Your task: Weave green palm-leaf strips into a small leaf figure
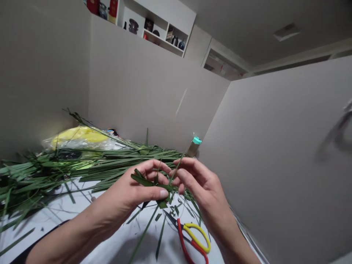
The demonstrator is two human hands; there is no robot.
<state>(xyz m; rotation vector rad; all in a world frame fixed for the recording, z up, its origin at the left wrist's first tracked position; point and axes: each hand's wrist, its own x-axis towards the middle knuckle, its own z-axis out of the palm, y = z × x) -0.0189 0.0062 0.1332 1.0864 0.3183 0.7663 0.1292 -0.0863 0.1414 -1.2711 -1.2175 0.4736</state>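
Between thumb and fingers, my left hand [145,183] pinches a small woven piece of green leaf strips [162,204], with strip ends sticking out on several sides. My right hand [199,179] is closed at its right side, thumb and fingertips pinching a thin leaf strip [178,168] that rises from the piece. The fingertips of both hands nearly meet. Just below them, scissors [189,234] with one red and one yellow handle lie on the white table, blades pointing up-left toward the piece. Small leaf cuttings [173,211] are scattered around the blade tips.
A big heap of long green leaves [110,161] spreads across the back and left of the white table [132,245]. Behind it lies a yellow and clear plastic bag [79,137]. A bottle with a turquoise cap [194,146] stands at the back right, near the grey partition walls [154,91].
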